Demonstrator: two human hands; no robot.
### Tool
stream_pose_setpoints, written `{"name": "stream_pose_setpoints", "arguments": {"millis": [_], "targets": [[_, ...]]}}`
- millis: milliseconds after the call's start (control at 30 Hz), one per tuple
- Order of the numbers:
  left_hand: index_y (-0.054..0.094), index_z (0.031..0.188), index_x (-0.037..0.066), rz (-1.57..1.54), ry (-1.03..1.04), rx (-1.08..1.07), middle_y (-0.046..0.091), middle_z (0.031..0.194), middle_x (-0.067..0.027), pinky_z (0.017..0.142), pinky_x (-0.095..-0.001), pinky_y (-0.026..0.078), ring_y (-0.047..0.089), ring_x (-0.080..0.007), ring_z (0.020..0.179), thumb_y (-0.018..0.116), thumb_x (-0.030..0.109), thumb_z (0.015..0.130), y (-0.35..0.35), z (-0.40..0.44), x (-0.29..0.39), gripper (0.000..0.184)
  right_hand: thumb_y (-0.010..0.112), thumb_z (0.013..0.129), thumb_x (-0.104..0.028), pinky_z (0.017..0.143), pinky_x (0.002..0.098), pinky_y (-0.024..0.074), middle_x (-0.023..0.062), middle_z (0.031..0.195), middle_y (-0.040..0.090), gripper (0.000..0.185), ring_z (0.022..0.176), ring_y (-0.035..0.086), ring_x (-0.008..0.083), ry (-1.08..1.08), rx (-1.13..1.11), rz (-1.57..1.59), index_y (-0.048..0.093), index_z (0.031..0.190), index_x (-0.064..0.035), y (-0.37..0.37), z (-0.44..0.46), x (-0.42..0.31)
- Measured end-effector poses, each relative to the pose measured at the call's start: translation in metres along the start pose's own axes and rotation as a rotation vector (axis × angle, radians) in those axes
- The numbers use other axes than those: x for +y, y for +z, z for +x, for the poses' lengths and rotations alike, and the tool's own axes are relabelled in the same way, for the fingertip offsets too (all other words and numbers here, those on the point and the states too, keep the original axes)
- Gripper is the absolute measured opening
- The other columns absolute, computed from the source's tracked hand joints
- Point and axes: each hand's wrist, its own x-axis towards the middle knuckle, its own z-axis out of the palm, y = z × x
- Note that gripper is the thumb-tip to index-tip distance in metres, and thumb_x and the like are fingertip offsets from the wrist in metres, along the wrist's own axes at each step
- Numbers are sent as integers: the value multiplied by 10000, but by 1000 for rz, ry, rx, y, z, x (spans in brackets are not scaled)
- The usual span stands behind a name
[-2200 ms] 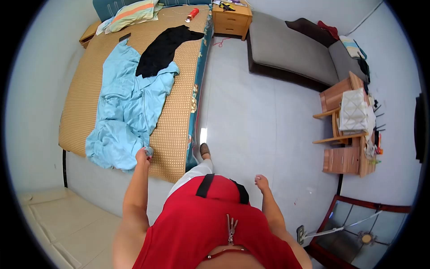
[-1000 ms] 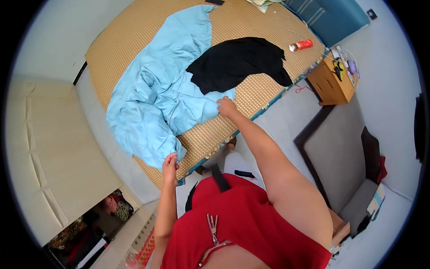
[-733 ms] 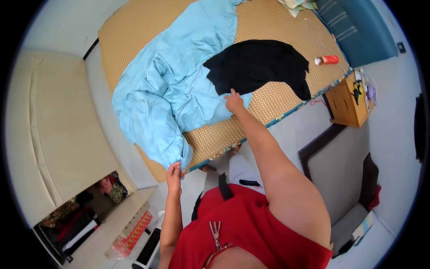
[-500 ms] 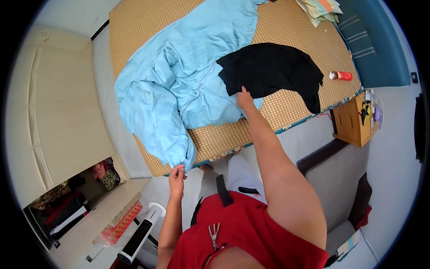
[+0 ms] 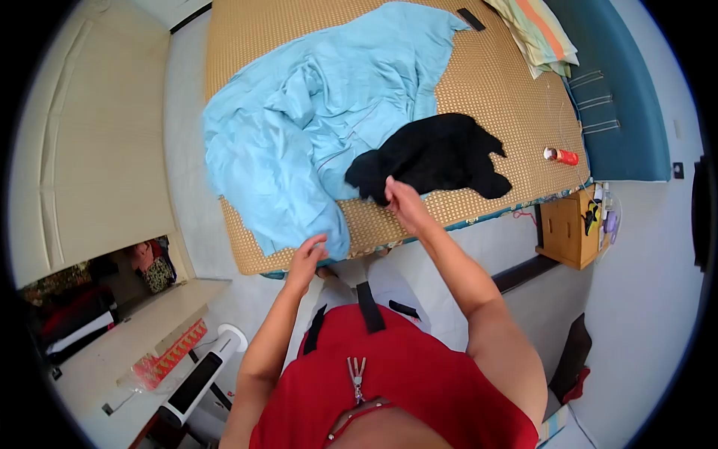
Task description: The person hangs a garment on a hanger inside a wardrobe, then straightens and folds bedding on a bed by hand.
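A crumpled light-blue duvet cover (image 5: 359, 82) spreads over the left part of the bed. My left hand (image 5: 305, 263) is beside its near corner, fingers apart and holding nothing visible. A black garment (image 5: 437, 157) lies bunched partly on the blue cloth and partly on the woven bed mat (image 5: 493, 97). My right hand (image 5: 406, 203) pinches the near left edge of this garment between thumb and fingers. The garment's exact kind is not clear from its folds.
A red bottle (image 5: 562, 156) lies near the bed's right side, with a striped pillow (image 5: 535, 34) at the top right. A dark remote-like object (image 5: 471, 19) rests past the blue cloth. A wooden nightstand (image 5: 565, 228) stands right; a white fan heater (image 5: 202, 374) stands lower left.
My left hand has let go of the blue cloth's corner. My right hand has drawn the black garment toward me, and it is more bunched. The view has shifted.
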Motion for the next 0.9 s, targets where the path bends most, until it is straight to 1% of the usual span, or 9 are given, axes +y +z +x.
{"name": "stream_pose_setpoints", "arguments": {"millis": [100,300,400,500,533,567,600,700,900], "targets": [[367,1399,21,-44,98,-44,512,1261,-65,928,-272,414,520,-155,1059,575,170,912,5,-7,14,550,508,959,-331,560,239,265,-54,641,373,370,595,325,59,7,-238,67,453,650,-137,81,-72,0],[444,1328,14,766,926,47,497,1307,-146,1028,-416,364,486,-316,1192,710,332,733,-69,-25,25,725,518,948,-264,600,238,290,-33,668,401,340,625,349,79,-2,-660,65,451,667,-85,191,-133,28],[522,1228,-11,928,912,100,545,1267,-152,998,-443,403,522,-296,1162,618,346,803,-107,-77,63,564,545,937,-242,617,225,354,-18,709,474,255,654,410,76,-105,-590,-223,530,768,-52,236,-149,15],[601,1099,31,-649,342,-15,637,1059,-106,891,-357,472,611,-238,968,525,175,864,-135,-110,69,285,662,849,-133,663,232,441,32,821,566,192,684,498,86,-508,-285,-701,582,983,-22,272,-155,12],[617,1054,30,-595,344,73,639,1039,-92,905,-349,460,599,-216,979,445,115,884,-150,-110,52,256,684,815,-132,711,251,448,59,941,578,313,770,526,115,-721,-293,-675,564,1081,-21,277,-144,21],[631,998,29,172,769,279,637,1027,-96,918,-346,440,589,-225,996,459,102,854,-161,-121,47,236,702,792,-154,826,287,440,104,1079,560,493,922,543,182,-824,-301,-727,509,1225,-16,286,-139,19],[637,953,39,370,872,216,634,1006,-99,915,-348,426,583,-246,996,477,97,823,-166,-144,68,214,725,775,-200,972,327,383,143,1211,518,665,1123,501,251,-881,-374,-817,430,1343,-22,300,-145,9],[637,943,54,283,1014,237,617,922,-96,855,-356,431,596,-264,918,667,105,763,-164,-187,89,189,747,758,-267,1080,357,296,164,1347,463,791,1289,408,286,-482,-866,-755,363,1405,-26,332,-149,11],[549,1208,65,252,968,547,648,1063,-117,848,-332,473,634,-247,972,610,105,831,-188,-242,74,384,753,759,-242,1060,334,326,161,1328,500,707,1248,461,247,-433,-1145,-981,438,1345,-2,391,-159,15]]}}
